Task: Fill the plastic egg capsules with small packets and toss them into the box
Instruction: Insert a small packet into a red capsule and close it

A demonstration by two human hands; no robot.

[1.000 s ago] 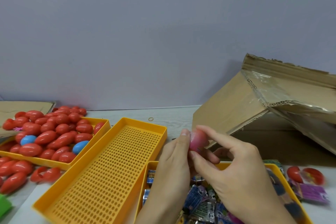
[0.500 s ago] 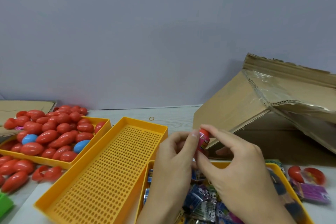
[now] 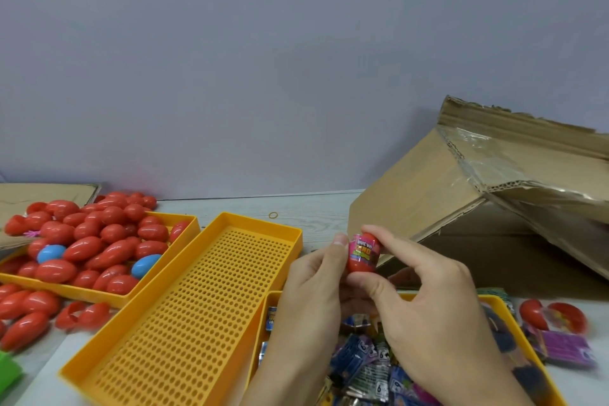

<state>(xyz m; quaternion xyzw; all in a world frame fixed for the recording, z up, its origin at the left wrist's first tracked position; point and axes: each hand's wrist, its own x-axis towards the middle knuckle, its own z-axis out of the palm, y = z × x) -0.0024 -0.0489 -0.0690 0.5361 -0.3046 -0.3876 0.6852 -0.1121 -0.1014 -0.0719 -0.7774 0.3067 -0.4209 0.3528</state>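
- Red egg capsule (image 3: 362, 253), with a pink printed label around it: standing upright, being held above the near edge of the table (image 3: 316, 208), between both hands.
- Right hand (image 3: 425, 303): pinching the capsule, forefinger on its top and thumb under its base.
- Left hand (image 3: 316, 287): gripping the capsule's left side, thumb lying alongside it, other fingers curled behind.
- Cardboard box (image 3: 461, 208): lying on its side at the right, its opening facing the person, just behind the capsule.
- Tray of packets (image 3: 527, 339): yellow, sitting directly beneath the hands, holding small printed packets (image 3: 362, 359).
- Empty perforated tray (image 3: 197, 300): yellow, lying at an angle left of the hands.
- Tray of capsules (image 3: 184, 224): yellow, at far left, piled with red capsules (image 3: 99, 241) and two blue ones (image 3: 145, 265); more red ones lying loose on the table beside it.
- Purple packet (image 3: 563, 344) and opened red capsule halves (image 3: 553, 315): lying right of the packet tray.
- Rubber band (image 3: 273, 215): lying on the table behind the perforated tray.
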